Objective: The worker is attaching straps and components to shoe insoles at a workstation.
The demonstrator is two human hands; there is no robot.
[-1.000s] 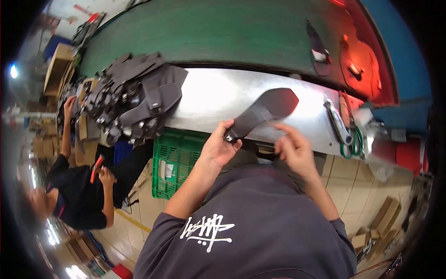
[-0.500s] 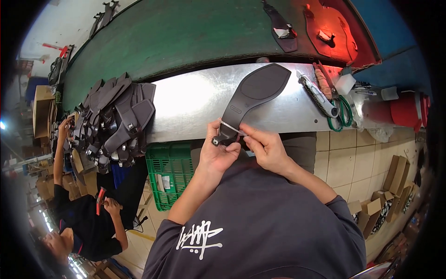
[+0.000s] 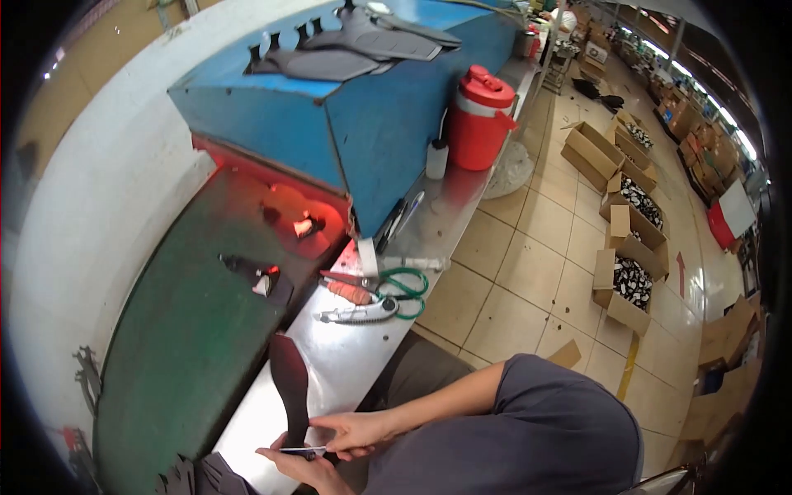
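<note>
A dark shoe sole (image 3: 289, 375) stretches over the metal bench, its broad front end pointing away from me. At its narrow heel end, my left hand (image 3: 304, 469) is closed around the sole from below. My right hand (image 3: 359, 431) is bent against the other side, with its index finger at the sole and the other fingers curled. A thin white strip (image 3: 301, 450) crosses the heel part between both hands, its right end at my right fingertips. The heel's underside is hidden by my fingers.
On the bench (image 3: 334, 351) lie a utility knife (image 3: 359, 312), green-handled scissors (image 3: 404, 283) and an orange-wrapped tool (image 3: 348, 292). More soles (image 3: 202, 477) are piled nearby. Beyond stand a blue box (image 3: 272, 115), a red jug (image 3: 478, 124) and, under red light, a sole (image 3: 301, 216). Cartons (image 3: 623, 289) line the floor.
My view has swung to the right, bringing in the blue box, red jug and floor cartons; the co-worker has left the picture. Both hands still hold the sole and strip.
</note>
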